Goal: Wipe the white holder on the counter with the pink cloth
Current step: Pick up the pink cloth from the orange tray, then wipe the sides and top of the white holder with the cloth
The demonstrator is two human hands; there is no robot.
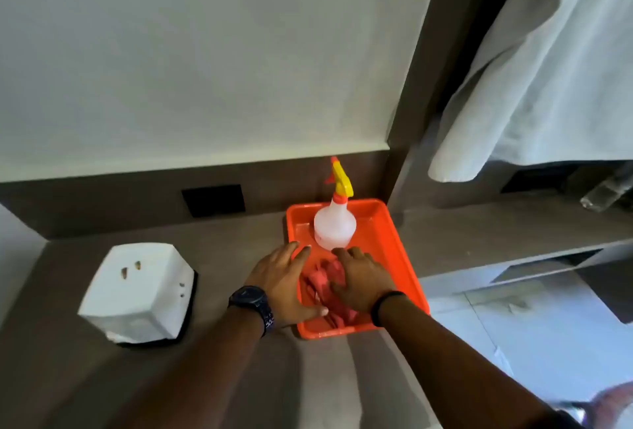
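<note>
The white holder, a boxy shape on a black base, sits on the brown counter at the left, apart from both hands. The pink cloth lies crumpled in the near half of an orange tray. My left hand, with a dark watch on the wrist, rests over the tray's left rim, fingers spread, thumb touching the cloth. My right hand, a black band on its wrist, lies flat on top of the cloth and covers much of it. Neither hand visibly grips the cloth.
A white spray bottle with a yellow and orange trigger stands in the tray's far half. A black wall socket plate is behind the counter. White towels hang at the upper right. The counter ends right of the tray.
</note>
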